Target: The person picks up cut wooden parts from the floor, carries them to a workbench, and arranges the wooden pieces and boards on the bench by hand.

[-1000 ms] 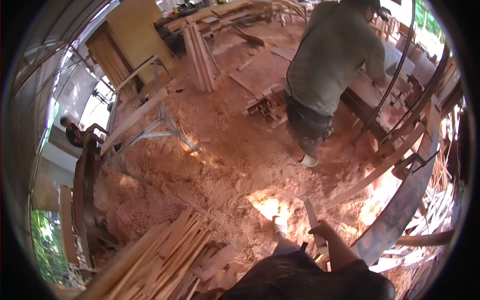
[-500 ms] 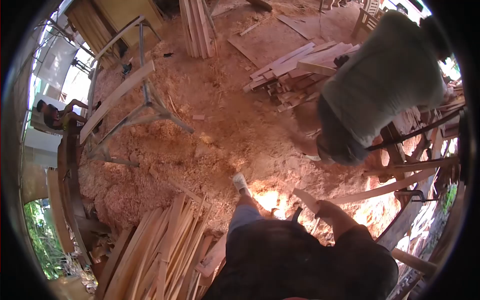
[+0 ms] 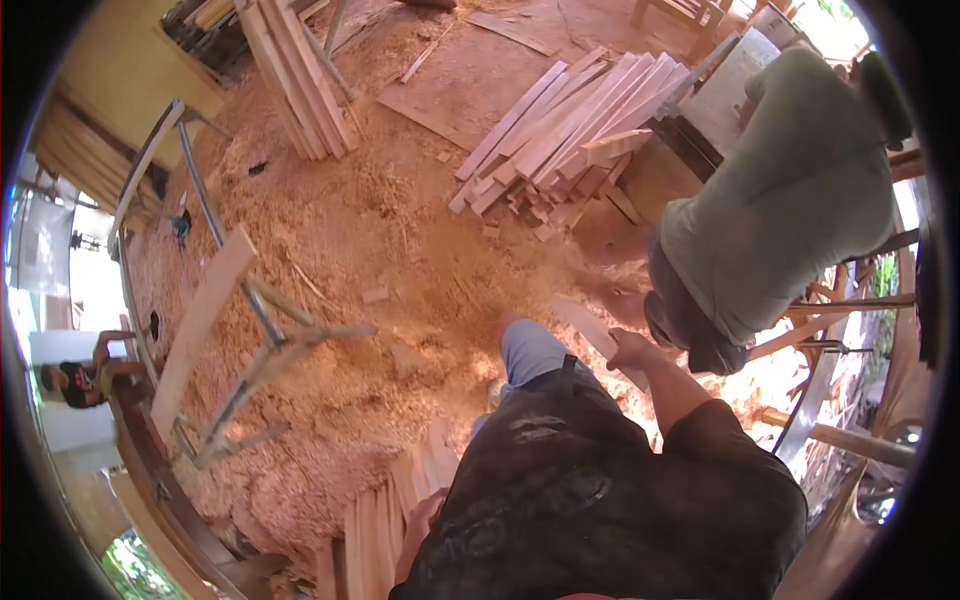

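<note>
My right hand (image 3: 630, 350) is wrapped round a flat, pale wooden board (image 3: 585, 325), whose far end points forward and left over the sawdust floor. The rest of the board runs back beside my right leg. At my left side, my left hand (image 3: 424, 512) hangs low near a stack of long wooden strips (image 3: 375, 535); its fingers are too indistinct to tell how they are held. My dark shirt (image 3: 600, 480) fills the lower middle, with one knee (image 3: 530, 350) forward.
Another person (image 3: 780, 190) bends over at the right, close to my board. A pile of planks (image 3: 570, 130) lies ahead. A metal frame (image 3: 270, 345) with a curved board (image 3: 205, 325) stands left. A seated person (image 3: 85, 383) is at far left. A wooden pole (image 3: 850, 440) juts in at right.
My view has shifted. My right hand and its board are further forward, my knee has come forward, and my left hand has come into view beside the strips.
</note>
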{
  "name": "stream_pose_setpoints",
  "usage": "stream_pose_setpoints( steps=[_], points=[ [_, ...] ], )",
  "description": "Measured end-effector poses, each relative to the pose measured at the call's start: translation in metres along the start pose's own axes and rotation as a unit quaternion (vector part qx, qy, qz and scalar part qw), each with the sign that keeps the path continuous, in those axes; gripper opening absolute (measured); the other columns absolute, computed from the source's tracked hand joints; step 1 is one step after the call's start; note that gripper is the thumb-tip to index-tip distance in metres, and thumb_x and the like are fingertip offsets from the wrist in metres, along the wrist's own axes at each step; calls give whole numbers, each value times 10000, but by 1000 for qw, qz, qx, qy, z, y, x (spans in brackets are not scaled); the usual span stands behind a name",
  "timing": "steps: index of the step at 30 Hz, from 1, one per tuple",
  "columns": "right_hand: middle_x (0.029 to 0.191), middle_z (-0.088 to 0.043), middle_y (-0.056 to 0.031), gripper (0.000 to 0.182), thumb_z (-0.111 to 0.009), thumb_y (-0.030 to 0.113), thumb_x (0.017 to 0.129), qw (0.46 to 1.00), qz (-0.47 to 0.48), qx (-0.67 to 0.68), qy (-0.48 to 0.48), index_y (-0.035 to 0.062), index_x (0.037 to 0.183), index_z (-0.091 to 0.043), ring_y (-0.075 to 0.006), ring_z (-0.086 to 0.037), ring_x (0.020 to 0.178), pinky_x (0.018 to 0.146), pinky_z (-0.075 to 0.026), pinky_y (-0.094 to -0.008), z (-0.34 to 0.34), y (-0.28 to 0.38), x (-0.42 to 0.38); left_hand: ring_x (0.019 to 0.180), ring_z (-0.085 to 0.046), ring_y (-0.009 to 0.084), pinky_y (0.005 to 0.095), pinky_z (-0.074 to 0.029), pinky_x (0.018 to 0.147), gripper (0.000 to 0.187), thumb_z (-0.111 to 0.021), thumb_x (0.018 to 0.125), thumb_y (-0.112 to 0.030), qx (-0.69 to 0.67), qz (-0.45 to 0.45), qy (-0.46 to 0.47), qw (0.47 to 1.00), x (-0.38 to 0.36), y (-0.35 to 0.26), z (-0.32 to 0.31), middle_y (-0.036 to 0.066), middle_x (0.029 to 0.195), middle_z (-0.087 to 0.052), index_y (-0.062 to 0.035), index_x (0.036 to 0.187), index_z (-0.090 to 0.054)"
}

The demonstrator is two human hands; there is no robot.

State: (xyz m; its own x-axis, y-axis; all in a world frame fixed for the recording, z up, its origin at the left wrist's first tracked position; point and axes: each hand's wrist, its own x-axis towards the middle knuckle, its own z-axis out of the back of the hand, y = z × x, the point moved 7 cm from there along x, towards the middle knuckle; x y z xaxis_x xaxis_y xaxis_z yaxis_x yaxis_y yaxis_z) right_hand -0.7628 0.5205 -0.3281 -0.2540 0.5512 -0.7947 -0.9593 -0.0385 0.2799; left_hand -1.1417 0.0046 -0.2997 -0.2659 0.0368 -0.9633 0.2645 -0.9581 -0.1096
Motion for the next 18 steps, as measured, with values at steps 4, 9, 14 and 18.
stream_pose_setpoints(
  steps=[4,9,14,18],
  points=[
    [1415,-656,-210,1009,-951,335,625,999,-26,-1,40,73,1510,-542,-352,-636,1308,1099,-509,-419,34,54,72,1253,-633,351,475,-465,1098,909,-755,745,-713,25,-4,-15,1000,26,-112,58,218,1318,-670,-55,1367,-678],
    [1357,-701,-196,902,-977,385,595,995,-17,-29,98,102,1397,-675,-343,-685,1229,1042,-545,-427,58,81,162,1273,-621,356,475,-453,1113,929,-751,736,-728,37,-20,-40,998,28,-256,120,226,1339,-659,-52,1371,-678],
    [1317,-719,-187,913,-974,379,595,997,35,9,68,128,1417,-664,-341,-692,1204,1041,-542,-430,179,163,175,1294,-610,360,474,-441,1127,950,-747,728,-742,36,-30,-43,998,40,-379,159,234,1361,-649,-50,1374,-679],
    [1301,-716,-205,927,-954,313,622,985,62,151,54,49,1442,-613,-344,-692,1192,1036,-543,-428,238,206,232,1311,-601,364,473,-432,1138,967,-743,721,-754,45,-33,-38,998,68,-476,188,240,1378,-640,-47,1377,-679]
  ],
)
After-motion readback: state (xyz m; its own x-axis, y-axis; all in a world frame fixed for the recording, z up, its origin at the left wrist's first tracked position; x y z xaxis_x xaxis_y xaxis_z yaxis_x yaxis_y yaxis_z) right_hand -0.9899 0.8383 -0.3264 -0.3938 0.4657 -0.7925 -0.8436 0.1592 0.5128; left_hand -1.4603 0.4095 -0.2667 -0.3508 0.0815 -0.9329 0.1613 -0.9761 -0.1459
